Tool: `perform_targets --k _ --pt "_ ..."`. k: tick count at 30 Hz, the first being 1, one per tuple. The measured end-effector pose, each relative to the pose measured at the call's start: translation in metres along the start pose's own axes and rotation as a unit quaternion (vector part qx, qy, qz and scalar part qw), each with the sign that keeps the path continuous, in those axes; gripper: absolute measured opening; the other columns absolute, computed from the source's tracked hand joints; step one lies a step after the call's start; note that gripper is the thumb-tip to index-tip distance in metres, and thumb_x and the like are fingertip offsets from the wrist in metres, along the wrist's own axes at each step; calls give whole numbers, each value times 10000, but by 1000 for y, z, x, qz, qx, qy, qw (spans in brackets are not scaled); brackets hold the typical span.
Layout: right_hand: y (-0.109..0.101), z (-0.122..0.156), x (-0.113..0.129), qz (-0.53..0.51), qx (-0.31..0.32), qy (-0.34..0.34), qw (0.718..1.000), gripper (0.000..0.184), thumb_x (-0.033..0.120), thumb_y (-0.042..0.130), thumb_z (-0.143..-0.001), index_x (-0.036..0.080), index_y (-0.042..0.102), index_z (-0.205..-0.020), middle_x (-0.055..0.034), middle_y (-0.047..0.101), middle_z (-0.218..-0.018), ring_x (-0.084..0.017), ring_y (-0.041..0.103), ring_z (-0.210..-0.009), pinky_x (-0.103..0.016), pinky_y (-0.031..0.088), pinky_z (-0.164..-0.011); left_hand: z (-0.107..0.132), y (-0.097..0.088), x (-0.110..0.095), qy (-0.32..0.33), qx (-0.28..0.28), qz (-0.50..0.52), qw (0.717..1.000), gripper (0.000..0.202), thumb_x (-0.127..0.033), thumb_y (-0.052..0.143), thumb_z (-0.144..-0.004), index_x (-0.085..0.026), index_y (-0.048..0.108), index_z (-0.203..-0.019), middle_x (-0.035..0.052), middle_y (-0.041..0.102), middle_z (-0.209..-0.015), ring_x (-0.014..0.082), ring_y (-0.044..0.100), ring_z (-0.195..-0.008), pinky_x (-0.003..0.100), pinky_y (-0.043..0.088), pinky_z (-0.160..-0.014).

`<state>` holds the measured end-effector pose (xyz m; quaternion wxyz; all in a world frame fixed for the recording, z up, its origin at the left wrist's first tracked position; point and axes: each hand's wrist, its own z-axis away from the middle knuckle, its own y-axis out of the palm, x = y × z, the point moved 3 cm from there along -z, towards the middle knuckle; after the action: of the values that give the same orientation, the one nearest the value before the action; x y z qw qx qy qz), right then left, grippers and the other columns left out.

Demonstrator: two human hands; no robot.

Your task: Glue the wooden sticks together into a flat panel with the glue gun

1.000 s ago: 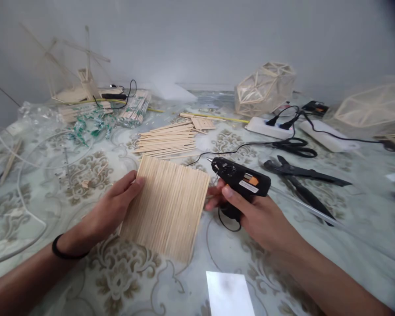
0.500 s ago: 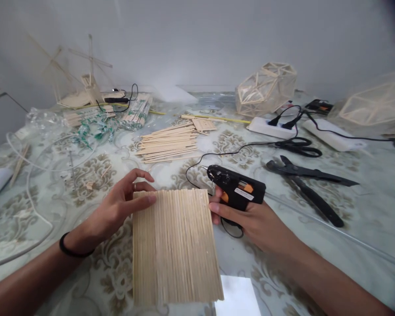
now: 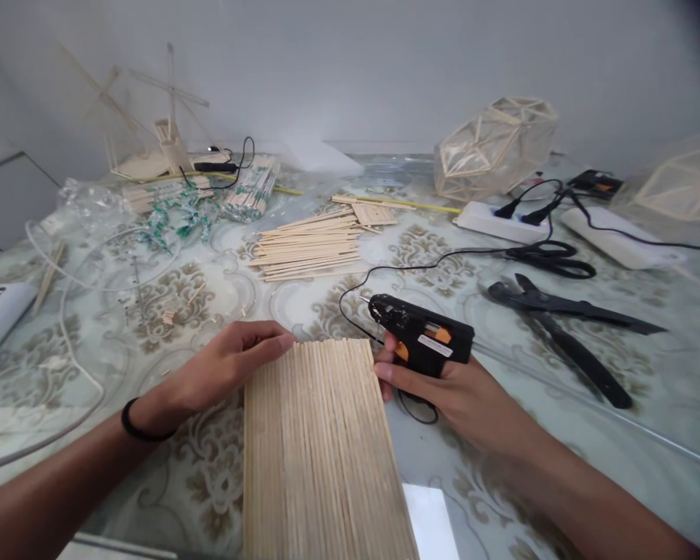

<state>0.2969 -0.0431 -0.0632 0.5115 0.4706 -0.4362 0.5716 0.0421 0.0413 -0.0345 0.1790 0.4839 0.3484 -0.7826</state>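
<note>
Two hands hold things over the table (image 3: 303,307): the left hand (image 3: 236,362) pinches the far edge of a stick panel (image 3: 320,451), near centre; the right hand (image 3: 452,397) has its fingers wrapped around a black glue gun (image 3: 417,327), just right of the panel. Loose sticks (image 3: 309,247) lie farther off.

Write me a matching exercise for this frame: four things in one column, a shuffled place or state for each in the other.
Column one
1. glue gun
2. stick panel
3. loose sticks
4. power strip

Column two
A. has black plugs in it
B. in the right hand
C. left hand at its far edge
D. in a pile beyond both hands

Pairs: 1-B, 2-C, 3-D, 4-A
</note>
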Motion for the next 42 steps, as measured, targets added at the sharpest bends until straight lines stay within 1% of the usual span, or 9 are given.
perform_targets --k 5,9,15,19,24,29,33,37,42 --pt "3 -1 3 14 16 2 1000 301 494 795 -854 249 641 -939 10 660 -768 -198 671 -727 -358 563 -747 0 4 0 -19 33 20 999 399 -543 600 -955 -169 698 -855 3 622 -796 141 529 -727 254 374 -634" --pt "5 0 5 25 29 15 999 325 530 773 -864 252 622 -941 14 647 -740 -202 665 -729 -364 556 -753 3 5 1 -29 41 22 998 440 -554 599 -942 -162 603 -743 -29 490 -669 108 435 -608 230 290 -523" --pt "4 -1 4 38 31 -1 999 297 512 703 -943 227 618 -941 -1 682 -727 -191 661 -725 -356 526 -755 6 4 0 -13 37 40 998 428 -522 588 -956 -168 554 -717 -36 466 -646 96 417 -574 215 287 -486" --pt "5 -1 5 21 35 -3 999 278 498 683 -963 229 622 -927 0 698 -756 -180 679 -716 -346 534 -759 7 3 -3 -10 26 39 999 433 -502 596 -957 -170 521 -689 -47 422 -614 86 385 -549 212 256 -466" --pt "5 0 7 16 31 1 999 327 543 681 -952 220 634 -930 -26 728 -834 -182 689 -700 -349 546 -746 6 2 0 -19 18 42 999 435 -518 602 -949 -169 550 -694 -39 455 -623 93 411 -560 211 273 -471" --pt "3 -1 6 43 41 0 998 343 565 640 -973 225 646 -930 -16 714 -820 -174 677 -715 -328 523 -733 4 2 4 -31 18 58 998 413 -502 619 -930 -166 576 -693 -32 473 -619 96 415 -555 221 270 -473" --pt "2 0 5 56 44 -9 997 324 544 609 -999 231 652 -926 -5 699 -807 -170 668 -735 -324 510 -739 4 2 3 -23 14 59 998 412 -497 627 -945 -160 588 -711 -32 492 -637 89 425 -574 214 272 -493" --pt "2 0 3 39 43 -18 998 277 510 608 -1012 238 625 -962 0 695 -853 -155 658 -715 -321 504 -729 5 4 2 -23 33 51 998 413 -515 617 -961 -160 608 -751 -30 508 -661 93 446 -596 208 297 -504" --pt "2 0 1 63 50 -21 997 291 499 567 -1039 234 648 -953 -13 687 -834 -172 656 -757 -327 499 -750 5 5 1 -24 45 43 998 423 -527 604 -970 -161 599 -758 -31 508 -661 92 451 -590 199 297 -490"
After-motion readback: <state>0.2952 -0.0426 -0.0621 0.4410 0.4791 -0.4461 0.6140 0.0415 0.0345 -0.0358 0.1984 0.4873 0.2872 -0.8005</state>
